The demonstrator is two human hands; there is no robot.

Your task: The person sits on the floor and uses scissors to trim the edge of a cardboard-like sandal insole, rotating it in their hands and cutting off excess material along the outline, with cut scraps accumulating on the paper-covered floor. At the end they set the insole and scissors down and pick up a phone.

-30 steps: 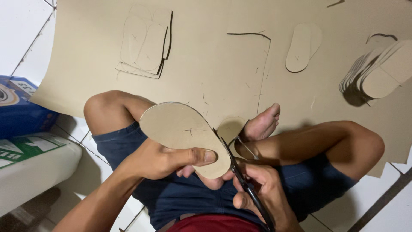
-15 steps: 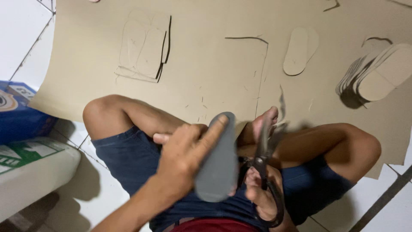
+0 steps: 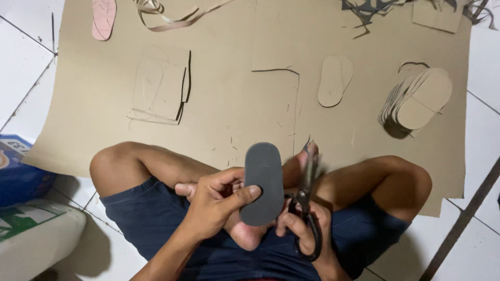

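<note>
Cardboard sheet (image 3: pixel 234 109) unchanged; left hand (image 3: pixel 211 203) grips sole cutout (image 3: pixel 263 182) (now upright); right hand (image 3: pixel 297 226) clasps scissors (image 3: pixel 307 208).

sole stack (image 3: pixel 422 101) | lone sole (image 3: pixel 333 80) | pink sole (image 3: pixel 103 18) | cardboard sheet (image 3: pixel 234 109)

A dark grey sole-shaped cutout (image 3: pixel 263 182) stands upright in the left hand (image 3: pixel 216 203), beside black-handled scissors (image 3: pixel 306 208) pointing upward in the right hand (image 3: pixel 298 229).
</note>
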